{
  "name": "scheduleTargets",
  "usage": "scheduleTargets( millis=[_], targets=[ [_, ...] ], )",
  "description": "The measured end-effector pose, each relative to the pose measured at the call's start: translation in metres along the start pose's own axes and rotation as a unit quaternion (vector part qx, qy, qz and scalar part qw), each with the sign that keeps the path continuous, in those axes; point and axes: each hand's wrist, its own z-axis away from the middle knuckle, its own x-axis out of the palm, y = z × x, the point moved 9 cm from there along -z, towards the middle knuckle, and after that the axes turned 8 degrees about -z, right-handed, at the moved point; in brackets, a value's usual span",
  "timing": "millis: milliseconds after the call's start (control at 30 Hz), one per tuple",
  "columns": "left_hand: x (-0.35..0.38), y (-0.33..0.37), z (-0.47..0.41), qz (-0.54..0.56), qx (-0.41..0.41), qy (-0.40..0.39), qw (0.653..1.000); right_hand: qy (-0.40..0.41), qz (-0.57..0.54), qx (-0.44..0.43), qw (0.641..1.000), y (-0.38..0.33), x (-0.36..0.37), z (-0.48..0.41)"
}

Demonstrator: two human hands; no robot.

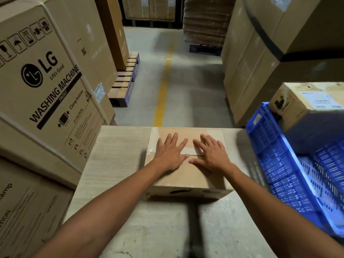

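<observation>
A closed brown cardboard box (188, 178) sits on a pale wood-grain table (115, 155), near its far edge. Clear tape runs along the seam of its top flaps. My left hand (170, 155) lies flat on the left half of the box top with fingers spread. My right hand (211, 155) lies flat on the right half, fingers spread as well. The two thumbs almost meet over the taped seam.
A blue plastic crate (279, 164) leans at the table's right with a labelled carton (305, 103) on it. Large washing-machine cartons (48, 86) stack at the left. Tall cartons (260, 58) stand on the right. A concrete aisle with a yellow line (162, 95) and wooden pallets (124, 81) lies beyond.
</observation>
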Motion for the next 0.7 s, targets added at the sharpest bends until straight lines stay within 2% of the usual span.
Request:
scheduleTargets(
  millis=[100, 200, 267, 367, 467, 533, 700],
  targets=[
    [0.015, 0.013, 0.011, 0.044, -0.081, -0.025, 0.995, 0.035, -0.012, 0.056, 0.998, 0.007, 0.011, 0.021],
    [0.02, 0.017, 0.013, 0.052, -0.112, -0.029, 0.992, 0.021, -0.01, 0.097, 0.995, 0.003, 0.016, 0.023],
    [0.016, 0.017, 0.013, 0.061, -0.106, -0.024, 0.992, 0.008, -0.017, 0.095, 0.995, 0.002, 0.007, 0.021],
    [0.009, 0.015, 0.024, 0.071, -0.086, 0.032, 0.993, 0.001, -0.021, 0.094, 0.995, 0.001, 0.002, 0.023],
    [0.016, 0.011, 0.043, 0.062, -0.032, 0.075, 0.995, 0.039, 0.0, 0.085, 0.996, -0.006, 0.012, 0.044],
    [0.02, 0.011, 0.046, 0.047, -0.011, 0.073, 0.996, 0.044, 0.002, 0.078, 0.996, -0.005, 0.017, 0.051],
    [0.019, 0.009, 0.043, 0.043, 0.022, 0.037, 0.998, -0.038, -0.009, 0.064, 0.997, 0.0, 0.009, 0.042]
  ],
)
